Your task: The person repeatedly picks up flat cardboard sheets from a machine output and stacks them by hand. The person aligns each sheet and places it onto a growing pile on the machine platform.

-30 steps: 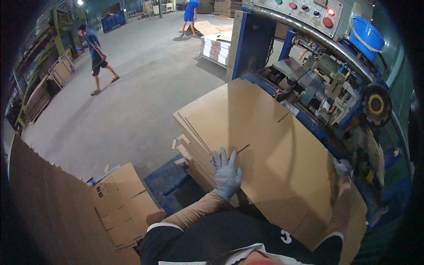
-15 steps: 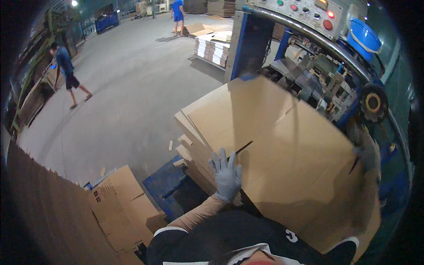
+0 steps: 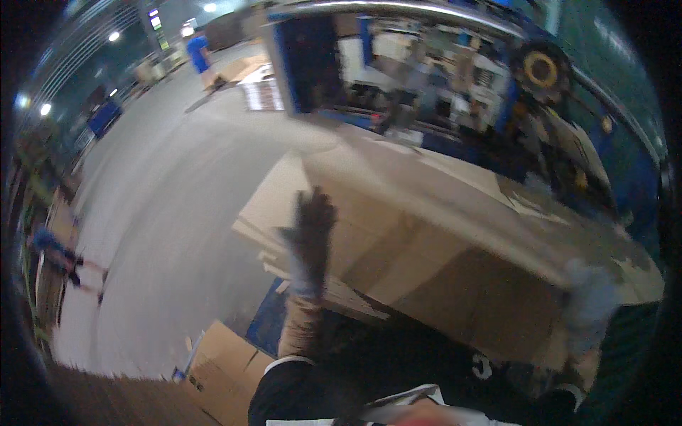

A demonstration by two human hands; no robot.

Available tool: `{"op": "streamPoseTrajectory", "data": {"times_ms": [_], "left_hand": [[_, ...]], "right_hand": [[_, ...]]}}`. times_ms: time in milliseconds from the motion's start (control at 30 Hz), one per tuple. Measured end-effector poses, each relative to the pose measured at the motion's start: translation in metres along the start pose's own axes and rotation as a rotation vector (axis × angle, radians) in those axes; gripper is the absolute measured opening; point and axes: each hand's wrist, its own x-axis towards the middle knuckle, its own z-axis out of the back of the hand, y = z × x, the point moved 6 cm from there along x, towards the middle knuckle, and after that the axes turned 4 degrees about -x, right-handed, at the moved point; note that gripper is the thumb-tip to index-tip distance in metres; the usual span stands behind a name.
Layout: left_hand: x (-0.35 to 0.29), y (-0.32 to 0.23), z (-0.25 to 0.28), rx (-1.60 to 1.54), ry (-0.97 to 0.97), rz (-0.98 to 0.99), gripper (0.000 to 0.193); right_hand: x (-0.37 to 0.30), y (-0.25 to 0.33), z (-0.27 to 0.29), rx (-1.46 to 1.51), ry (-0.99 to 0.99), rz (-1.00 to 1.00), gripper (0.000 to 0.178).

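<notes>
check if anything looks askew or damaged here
Slightly askew: the cardboard stack near the left hand has layers jutting unevenly along its left edge instead of lying flush. Motion blur hides any finer damage.

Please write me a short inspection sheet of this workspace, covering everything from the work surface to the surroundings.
Surface: blue platform, partly hidden.
Job's things: large cardboard sheets, layered; edges blurred.
Clutter: printed carton board at lower left.
Grippers: left hand gloved, fingers spread over the cardboard, contact unclear; right hand gloved, at its right end, grip unclear.
Cables: nothing clearly seen.
Surroundings: machine beyond the cardboard; two people across the grey floor.
</notes>
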Motion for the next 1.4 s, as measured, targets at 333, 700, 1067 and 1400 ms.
{"op": "streamPoseTrajectory", "data": {"times_ms": [333, 700, 1067, 1400], "left_hand": [[0.029, -0.048, 0.145, 0.560, -0.496, 0.183, 0.048], [0.017, -0.088, 0.112, 1.222, -0.181, 0.066, 0.036], [0.041, -0.106, 0.097, 1.073, -0.351, 0.133, 0.034], [0.082, -0.150, 0.132, 1.586, 0.021, 0.091, 0.028]], "right_hand": [[-0.223, 0.027, -0.052, -0.384, -0.292, -1.148, 0.045], [-0.281, -0.070, -0.050, 0.869, -0.943, -1.662, 0.050], [-0.271, -0.087, -0.027, -0.602, -0.196, -1.507, 0.092], [-0.400, -0.121, -0.115, 0.496, -0.222, -1.778, 0.052]]}}
